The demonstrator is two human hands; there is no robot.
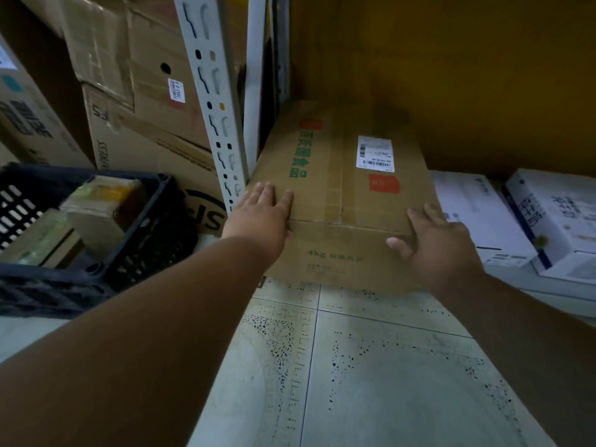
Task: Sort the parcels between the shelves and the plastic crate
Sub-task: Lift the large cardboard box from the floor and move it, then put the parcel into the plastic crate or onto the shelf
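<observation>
A large brown cardboard parcel point(338, 188) with green print, red stickers and a white barcode label lies in the lowest shelf bay, its near end at the front edge. My left hand point(261, 214) lies flat on its near left top corner with straight fingers. On the near right corner rests my right hand point(435, 243), fingers spread over the top and thumb against the front face. A dark plastic crate point(135, 250) stands on the floor at left and holds several small parcels point(96, 208).
A perforated grey shelf upright point(213, 101) stands just left of the parcel. Stacked cardboard boxes point(135, 91) fill the shelf behind the crate. Two white boxes point(516, 221) sit to the right of the parcel. Tiled floor point(371, 366) lies below my arms.
</observation>
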